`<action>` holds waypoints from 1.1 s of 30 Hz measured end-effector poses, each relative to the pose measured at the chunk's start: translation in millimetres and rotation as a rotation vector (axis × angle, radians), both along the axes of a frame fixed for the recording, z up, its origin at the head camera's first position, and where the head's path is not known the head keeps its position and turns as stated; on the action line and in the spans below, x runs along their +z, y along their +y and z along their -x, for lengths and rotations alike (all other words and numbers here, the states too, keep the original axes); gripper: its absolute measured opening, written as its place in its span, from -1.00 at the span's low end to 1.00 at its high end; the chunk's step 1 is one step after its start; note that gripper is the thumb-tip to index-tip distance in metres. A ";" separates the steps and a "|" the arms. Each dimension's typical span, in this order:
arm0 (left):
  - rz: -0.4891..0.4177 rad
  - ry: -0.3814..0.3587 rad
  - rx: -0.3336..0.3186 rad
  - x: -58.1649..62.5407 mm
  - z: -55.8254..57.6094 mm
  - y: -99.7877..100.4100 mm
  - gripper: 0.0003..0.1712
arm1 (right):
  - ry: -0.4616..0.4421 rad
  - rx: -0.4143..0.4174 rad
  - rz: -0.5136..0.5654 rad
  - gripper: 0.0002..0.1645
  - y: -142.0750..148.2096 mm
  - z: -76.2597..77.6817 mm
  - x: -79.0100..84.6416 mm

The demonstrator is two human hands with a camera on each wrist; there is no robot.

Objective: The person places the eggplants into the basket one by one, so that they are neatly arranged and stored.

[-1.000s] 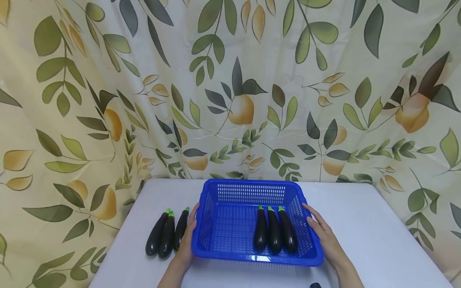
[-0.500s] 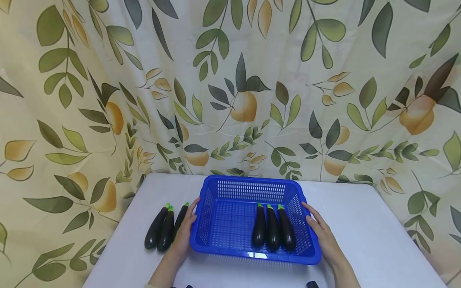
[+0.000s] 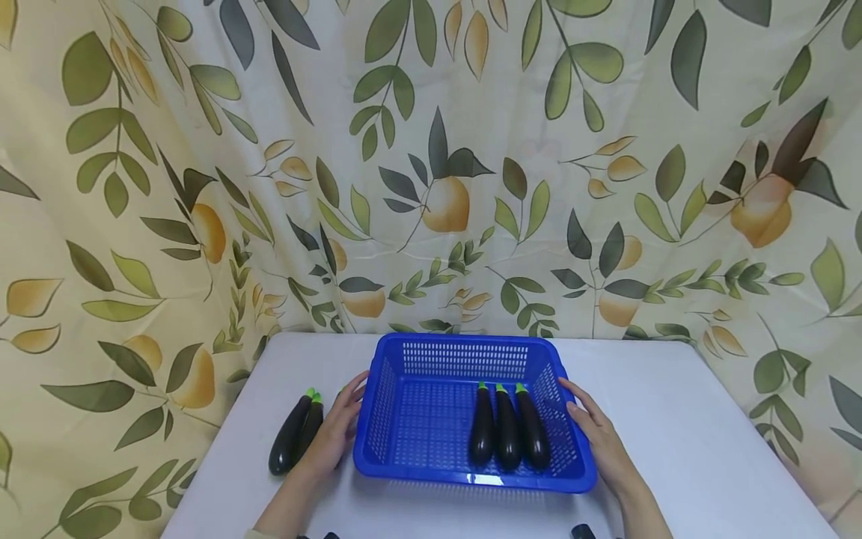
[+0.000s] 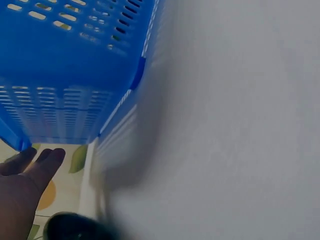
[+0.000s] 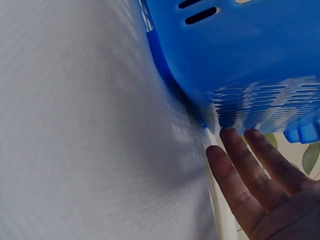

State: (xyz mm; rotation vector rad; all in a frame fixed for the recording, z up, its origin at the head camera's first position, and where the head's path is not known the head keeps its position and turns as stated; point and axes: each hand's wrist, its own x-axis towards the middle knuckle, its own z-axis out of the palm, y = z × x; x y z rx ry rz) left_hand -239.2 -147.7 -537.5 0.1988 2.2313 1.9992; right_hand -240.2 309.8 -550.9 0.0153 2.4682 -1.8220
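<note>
Fingers loosely extended and gripping nothing, a left hand (image 3: 331, 436) and right hand (image 3: 607, 443) flank a blue basket (image 3: 431, 423) on a white table (image 3: 680, 442). Three eggplants (image 3: 508, 436) lie inside, toward the right — two loose eggplants (image 3: 289, 438) show beside the left hand, before a leafy curtain (image 3: 465, 262).

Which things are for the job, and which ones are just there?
Probably for the job:
blue basket
three eggplants inside it
left hand
right hand
maybe the two eggplants showing outside it

Just there:
leafy curtain
white table
</note>
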 end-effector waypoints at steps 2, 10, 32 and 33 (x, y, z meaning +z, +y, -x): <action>0.042 0.020 0.004 1.8 -0.3 -3.0 -0.43 | -0.002 -0.001 0.001 -0.31 0.3 0.0 -0.2; 0.211 0.136 -0.005 11.5 -1.4 -24.1 -0.42 | -0.013 -0.003 0.001 -0.30 -0.1 0.1 1.0; 0.557 0.331 0.051 27.6 1.1 -92.1 -0.44 | -0.030 -0.005 -0.013 -0.28 -2.0 -1.0 2.8; 0.579 0.330 0.054 27.9 0.9 -94.0 -0.43 | -0.031 -0.005 -0.013 -0.28 -2.0 -1.0 2.9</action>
